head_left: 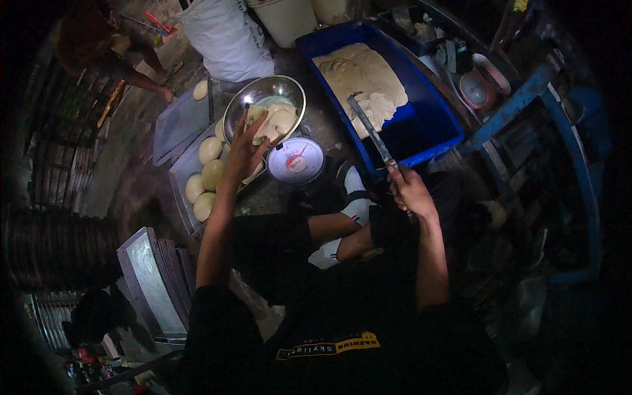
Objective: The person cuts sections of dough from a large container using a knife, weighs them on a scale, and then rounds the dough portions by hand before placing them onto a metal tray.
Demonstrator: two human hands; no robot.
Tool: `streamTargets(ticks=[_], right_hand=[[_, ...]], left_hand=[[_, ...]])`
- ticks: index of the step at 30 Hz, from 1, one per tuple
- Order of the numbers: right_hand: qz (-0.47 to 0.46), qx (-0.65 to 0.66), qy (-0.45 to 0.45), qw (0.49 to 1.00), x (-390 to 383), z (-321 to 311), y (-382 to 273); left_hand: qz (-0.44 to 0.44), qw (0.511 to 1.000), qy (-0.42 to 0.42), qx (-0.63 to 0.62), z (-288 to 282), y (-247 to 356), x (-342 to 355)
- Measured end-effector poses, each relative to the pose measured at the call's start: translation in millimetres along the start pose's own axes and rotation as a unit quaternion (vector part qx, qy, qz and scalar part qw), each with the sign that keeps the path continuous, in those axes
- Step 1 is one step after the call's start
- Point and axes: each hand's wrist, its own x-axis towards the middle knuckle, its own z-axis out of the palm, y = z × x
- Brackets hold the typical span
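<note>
Grip of the right hand [409, 191] closed round the handle end of a long flat blade [374, 131], tip against the dough mass [359, 69] in the far part of the blue tub [431, 151]; left hand [247, 150] fingers spread at the near-left rim of the metal bowl [299, 99], dough piece [282, 122] inside. Round dial scale [296, 161] just at the bowl's near side. All on a dark, worn floor [322, 125], dim room, light mostly mid-frame. Left fingers partly cover the bowl's contents, contact with dough can't be told; how the bowl sits on the scale is hidden; outer edges black, co-worker [141, 79] upper left cut off and dark. Left forearm stands in front of the tray [179, 191] of dough balls [212, 172], hiding some. Second tray [178, 131] beyond, one ball on it. White sack [224, 39] and bucket [286, 20] behind; blue frame [589, 191] right; upright trays [153, 276] lower left.
</note>
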Motion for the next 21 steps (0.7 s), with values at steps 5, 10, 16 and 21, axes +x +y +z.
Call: streamTargets(ticks=[5, 10, 16, 21], right_hand=[[0.004, 0.010, 0.019, 1.000, -2, -7, 3], [-0.048, -0.063, 0.087, 0.993, 11, -37, 19], [-0.155, -0.448, 0.338, 0.813, 63, -90, 35], [-0.166, -0.609, 0.337, 0.698, 102, -137, 71]], left_hand=[[-0.008, 1.000, 0.003, 0.011, -2, 4, 6], [-0.041, 0.998, 0.015, 0.035, -7, 5, 12], [-0.055, 0.990, 0.056, 0.116, -11, -6, 15], [-0.077, 0.985, 0.119, 0.101, -20, 0, 12]])
